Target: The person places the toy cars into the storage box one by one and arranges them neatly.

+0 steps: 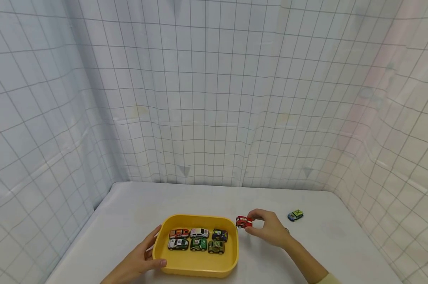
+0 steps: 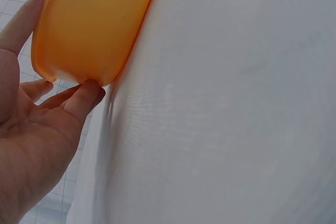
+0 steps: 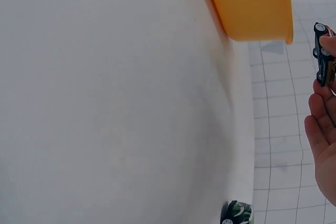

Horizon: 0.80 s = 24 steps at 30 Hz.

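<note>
A yellow tray (image 1: 196, 265) stands on the white table with several small toy cars inside, set in two rows. My left hand (image 1: 139, 256) holds its left end, thumb over the near rim and fingers along the outer wall (image 2: 94, 24). Just outside the tray's right rim, my right hand (image 1: 268, 228) pinches a red toy car (image 1: 243, 222) with white markings between thumb and fingers. In the right wrist view this car (image 3: 322, 59) is raised above the table, wheels showing, partly cut off by the frame edge.
A green and blue toy car (image 1: 295, 215) sits on the table (image 1: 327, 236) to the right, beyond my right hand. White grid-patterned curtains (image 1: 214, 98) hang behind the table and along both sides.
</note>
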{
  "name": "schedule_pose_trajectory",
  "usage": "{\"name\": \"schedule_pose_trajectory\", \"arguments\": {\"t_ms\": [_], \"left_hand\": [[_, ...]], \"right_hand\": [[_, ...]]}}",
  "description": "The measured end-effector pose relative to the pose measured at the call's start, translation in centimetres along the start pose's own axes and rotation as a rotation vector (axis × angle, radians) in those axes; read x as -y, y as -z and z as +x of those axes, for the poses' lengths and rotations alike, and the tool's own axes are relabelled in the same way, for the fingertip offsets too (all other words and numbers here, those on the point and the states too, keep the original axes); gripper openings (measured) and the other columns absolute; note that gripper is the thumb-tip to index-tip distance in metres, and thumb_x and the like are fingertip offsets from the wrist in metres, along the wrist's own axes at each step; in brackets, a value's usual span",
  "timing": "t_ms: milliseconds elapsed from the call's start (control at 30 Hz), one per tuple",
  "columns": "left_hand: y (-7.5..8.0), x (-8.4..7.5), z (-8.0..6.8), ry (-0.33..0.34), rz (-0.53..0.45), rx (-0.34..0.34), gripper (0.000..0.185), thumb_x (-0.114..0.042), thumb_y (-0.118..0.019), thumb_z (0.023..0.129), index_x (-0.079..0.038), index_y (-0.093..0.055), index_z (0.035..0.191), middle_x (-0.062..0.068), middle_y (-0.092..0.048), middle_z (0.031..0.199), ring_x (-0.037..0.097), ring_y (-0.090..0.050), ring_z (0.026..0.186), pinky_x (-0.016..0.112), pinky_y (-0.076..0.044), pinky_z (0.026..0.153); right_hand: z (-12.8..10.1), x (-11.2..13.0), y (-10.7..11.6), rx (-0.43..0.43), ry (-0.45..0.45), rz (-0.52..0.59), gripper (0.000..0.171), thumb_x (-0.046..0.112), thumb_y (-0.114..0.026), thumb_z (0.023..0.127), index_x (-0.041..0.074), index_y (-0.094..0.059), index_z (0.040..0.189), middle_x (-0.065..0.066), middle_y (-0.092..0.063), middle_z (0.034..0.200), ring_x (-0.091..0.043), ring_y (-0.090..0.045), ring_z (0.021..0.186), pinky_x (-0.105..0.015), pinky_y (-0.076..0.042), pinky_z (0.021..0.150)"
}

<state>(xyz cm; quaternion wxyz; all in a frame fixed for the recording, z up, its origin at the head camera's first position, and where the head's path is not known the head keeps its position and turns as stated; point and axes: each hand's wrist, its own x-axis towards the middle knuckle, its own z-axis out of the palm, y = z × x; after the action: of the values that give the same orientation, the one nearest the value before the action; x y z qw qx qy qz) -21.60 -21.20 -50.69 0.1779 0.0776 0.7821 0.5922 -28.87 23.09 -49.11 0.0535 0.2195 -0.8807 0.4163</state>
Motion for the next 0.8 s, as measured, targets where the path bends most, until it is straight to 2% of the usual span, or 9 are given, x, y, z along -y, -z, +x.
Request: {"name": "schedule_pose_trajectory", "arguments": {"t_ms": [167,400,600,800], "left_hand": [[0.0,0.0,0.1,-0.01,0.003,0.008,0.102,-0.022,-0.075,0.098,-0.007,-0.002,0.167,0.045,-0.009,0.159,0.055,-0.046,0.134,0.048,-0.052,0.103],[0.1,-0.2,0.1,0.009,0.019,-0.007,0.101,-0.025,-0.076,0.097,-0.008,-0.004,0.167,0.043,-0.011,0.16,0.054,-0.044,0.136,0.049,-0.049,0.106],[0.1,-0.3,0.2,0.016,0.023,-0.026,0.103,-0.026,-0.078,0.096,-0.009,-0.005,0.167,0.042,-0.014,0.16,0.054,-0.042,0.137,0.05,-0.048,0.107],[0.0,-0.2,0.2,0.012,0.008,-0.01,0.102,-0.025,-0.077,0.097,-0.009,-0.004,0.167,0.043,-0.013,0.16,0.054,-0.041,0.138,0.049,-0.047,0.107]], "right_hand": [[0.5,1.2,-0.9,0.011,0.048,0.005,0.025,0.033,-0.085,0.088,0.019,-0.071,0.104,0.015,-0.069,0.098,-0.013,-0.064,0.098,-0.057,-0.054,0.096],[1.7,3.3,-2.7,0.068,0.143,0.013,0.024,0.035,-0.083,0.09,0.019,-0.072,0.105,0.015,-0.069,0.1,-0.02,-0.064,0.099,-0.056,-0.055,0.092],[2.9,5.2,-4.7,0.132,0.152,0.029,0.031,0.036,-0.083,0.09,0.016,-0.072,0.111,0.015,-0.069,0.104,-0.01,-0.063,0.1,-0.051,-0.055,0.097],[3.5,6.7,-6.3,0.181,0.177,0.054,0.034,0.037,-0.081,0.09,0.014,-0.072,0.114,0.013,-0.069,0.106,-0.013,-0.065,0.1,-0.045,-0.056,0.096]]}}
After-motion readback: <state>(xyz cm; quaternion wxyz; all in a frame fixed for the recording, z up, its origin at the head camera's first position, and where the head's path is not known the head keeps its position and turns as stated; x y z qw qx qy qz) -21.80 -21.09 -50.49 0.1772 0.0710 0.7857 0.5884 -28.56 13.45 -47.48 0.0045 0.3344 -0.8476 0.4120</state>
